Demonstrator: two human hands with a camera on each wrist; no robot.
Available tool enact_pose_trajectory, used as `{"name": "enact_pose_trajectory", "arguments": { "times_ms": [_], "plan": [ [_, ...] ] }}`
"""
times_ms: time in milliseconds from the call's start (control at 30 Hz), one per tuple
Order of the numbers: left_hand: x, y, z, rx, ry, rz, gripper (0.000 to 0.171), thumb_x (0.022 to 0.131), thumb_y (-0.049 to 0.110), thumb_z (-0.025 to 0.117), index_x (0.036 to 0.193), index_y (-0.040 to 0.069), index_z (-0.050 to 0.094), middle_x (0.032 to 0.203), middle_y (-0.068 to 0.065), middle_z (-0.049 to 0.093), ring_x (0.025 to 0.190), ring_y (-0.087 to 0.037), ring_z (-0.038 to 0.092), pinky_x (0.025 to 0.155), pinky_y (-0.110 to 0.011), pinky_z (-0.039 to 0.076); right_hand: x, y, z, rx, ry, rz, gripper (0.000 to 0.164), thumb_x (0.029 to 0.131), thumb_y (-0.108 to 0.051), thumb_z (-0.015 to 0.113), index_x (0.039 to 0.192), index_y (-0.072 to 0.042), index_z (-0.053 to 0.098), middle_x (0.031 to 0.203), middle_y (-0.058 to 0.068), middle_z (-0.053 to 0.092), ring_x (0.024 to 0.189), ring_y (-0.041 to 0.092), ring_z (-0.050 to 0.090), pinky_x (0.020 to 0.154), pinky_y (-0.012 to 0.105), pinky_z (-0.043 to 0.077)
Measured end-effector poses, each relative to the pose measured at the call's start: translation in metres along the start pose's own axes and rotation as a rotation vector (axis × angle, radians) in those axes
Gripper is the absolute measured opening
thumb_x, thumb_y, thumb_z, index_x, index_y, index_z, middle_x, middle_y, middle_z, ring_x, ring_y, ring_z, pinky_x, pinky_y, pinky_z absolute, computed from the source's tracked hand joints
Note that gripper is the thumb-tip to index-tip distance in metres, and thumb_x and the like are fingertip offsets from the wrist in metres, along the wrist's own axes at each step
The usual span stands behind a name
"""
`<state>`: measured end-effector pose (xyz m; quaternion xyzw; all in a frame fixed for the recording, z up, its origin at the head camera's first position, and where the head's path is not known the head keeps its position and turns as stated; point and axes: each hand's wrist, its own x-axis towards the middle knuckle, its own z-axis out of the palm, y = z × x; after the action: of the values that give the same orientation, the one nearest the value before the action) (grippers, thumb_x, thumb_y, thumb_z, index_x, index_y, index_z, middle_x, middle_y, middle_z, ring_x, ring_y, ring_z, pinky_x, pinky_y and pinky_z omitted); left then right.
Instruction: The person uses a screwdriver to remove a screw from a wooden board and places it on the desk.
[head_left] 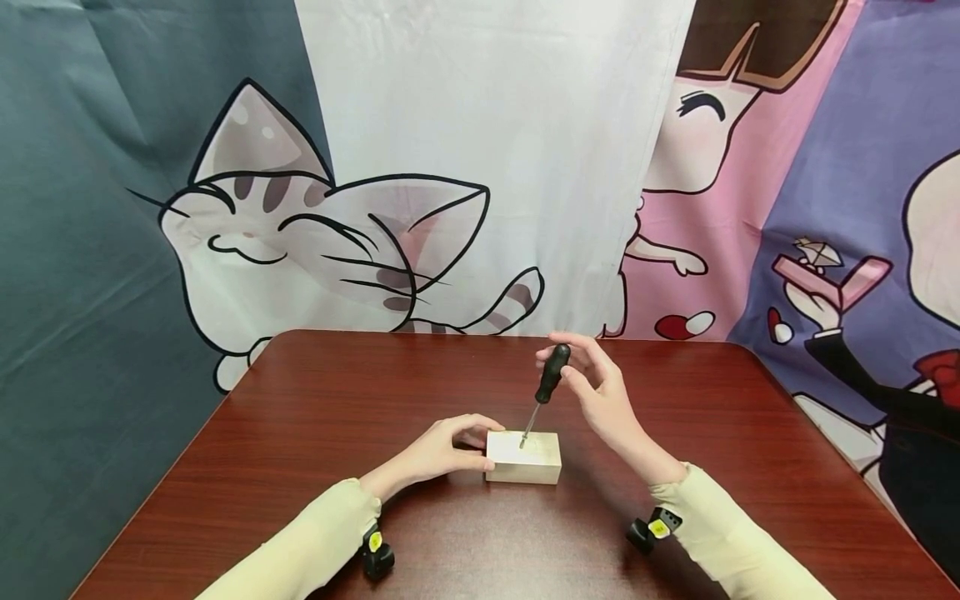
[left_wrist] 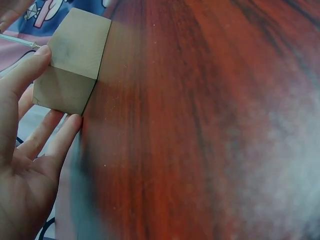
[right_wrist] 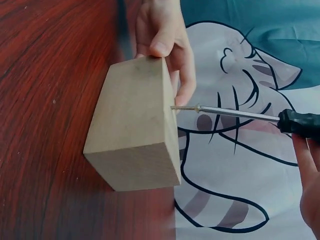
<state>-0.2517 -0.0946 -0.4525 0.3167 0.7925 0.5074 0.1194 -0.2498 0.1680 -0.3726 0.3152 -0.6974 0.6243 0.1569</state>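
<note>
Block (head_left: 523, 457) sits mid-desk (head_left: 300, 400). Left hand (head_left: 442, 450) grips its 9 o'clock end; right hand (head_left: 600, 396) pinches the screwdriver (head_left: 546, 387), which leans toward 1 o'clock, tip on the block's top.

One wooden block (head_left: 523, 457), one screwdriver (head_left: 545, 392), one table (head_left: 300, 400). Two hands: one left hand (head_left: 442, 450) at the block's 9 o'clock, one right hand (head_left: 600, 392) at 1 o'clock.

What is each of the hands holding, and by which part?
The right hand pinches the black-handled screwdriver by its handle; the left hand grips the pale rectangular wooden block by its left end.
</note>
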Motion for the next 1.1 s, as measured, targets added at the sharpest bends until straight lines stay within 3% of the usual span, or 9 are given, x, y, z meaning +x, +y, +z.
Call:
{"name": "enact_pose_trajectory", "arguments": {
  "times_ms": [233,300,400,533,633,833,933,1100],
  "plan": [
    [-0.006,0.024,-0.003,-0.034,-0.003,0.001,0.047,0.082,0.011,0.08,0.126,0.005,0.063,0.115,-0.017,0.071,0.108,-0.032,0.067,0.097,-0.052,0.054,-0.002,-0.002,0.003,-0.152,0.094,0.007,0.037,0.088,0.001,0.071,0.123,-0.005,0.062,0.104,-0.004,0.059,0.073,0.009,0.064,0.06,0.019,0.049],
    [-0.007,0.025,-0.003,-0.031,-0.002,0.006,0.047,0.083,0.011,0.08,0.126,0.005,0.063,0.115,-0.017,0.071,0.107,-0.032,0.067,0.097,-0.052,0.054,-0.001,-0.004,0.002,-0.155,0.093,0.025,0.038,0.087,0.0,0.073,0.123,-0.005,0.062,0.098,-0.002,0.059,0.068,0.011,0.063,0.057,0.021,0.047],
    [-0.003,0.012,-0.002,-0.022,-0.002,0.007,0.048,0.082,0.012,0.08,0.127,0.007,0.063,0.116,-0.015,0.071,0.108,-0.031,0.067,0.097,-0.051,0.055,-0.001,-0.006,0.001,-0.145,0.068,0.047,0.038,0.088,-0.003,0.072,0.125,-0.006,0.061,0.09,-0.001,0.063,0.067,0.012,0.066,0.059,0.021,0.05],
    [0.001,-0.007,0.001,-0.005,0.002,-0.001,0.049,0.083,0.017,0.081,0.128,0.015,0.063,0.117,-0.01,0.071,0.108,-0.025,0.068,0.097,-0.044,0.056,0.0,-0.005,-0.001,-0.134,0.04,0.041,0.038,0.09,-0.004,0.07,0.128,-0.006,0.061,0.09,0.0,0.063,0.07,0.012,0.068,0.063,0.02,0.052],
    [-0.001,-0.008,0.002,0.005,0.001,-0.007,0.048,0.083,0.022,0.081,0.127,0.021,0.063,0.116,-0.005,0.071,0.108,-0.019,0.068,0.097,-0.036,0.056,0.0,-0.003,-0.001,-0.128,0.035,0.033,0.041,0.091,-0.002,0.068,0.131,-0.006,0.06,0.095,0.001,0.063,0.075,0.011,0.068,0.067,0.019,0.054],
    [-0.002,-0.01,0.002,0.007,0.001,0.012,0.049,0.083,0.024,0.081,0.128,0.023,0.063,0.121,-0.001,0.069,0.11,-0.013,0.066,0.095,-0.026,0.056,0.0,-0.002,-0.003,-0.161,0.019,0.027,0.049,0.094,-0.003,0.064,0.141,-0.015,0.054,0.108,-0.001,0.07,0.094,0.009,0.068,0.085,0.018,0.056],
    [-0.002,-0.01,0.002,0.009,0.005,0.022,0.05,0.082,0.025,0.081,0.128,0.024,0.063,0.124,0.001,0.067,0.111,-0.011,0.065,0.094,-0.024,0.055,0.001,-0.001,-0.003,-0.108,-0.023,0.015,0.05,0.098,-0.001,0.057,0.145,-0.011,0.046,0.117,-0.004,0.069,0.104,0.011,0.068,0.09,0.022,0.057],
    [-0.002,-0.01,0.001,0.027,0.008,0.035,0.051,0.082,0.026,0.081,0.129,0.023,0.062,0.125,0.0,0.067,0.11,-0.009,0.065,0.094,-0.024,0.055,0.002,0.0,-0.002,-0.006,-0.058,-0.009,0.039,0.101,0.002,0.048,0.14,0.002,0.043,0.12,-0.004,0.066,0.109,0.016,0.068,0.084,0.027,0.06]
  ]
}}
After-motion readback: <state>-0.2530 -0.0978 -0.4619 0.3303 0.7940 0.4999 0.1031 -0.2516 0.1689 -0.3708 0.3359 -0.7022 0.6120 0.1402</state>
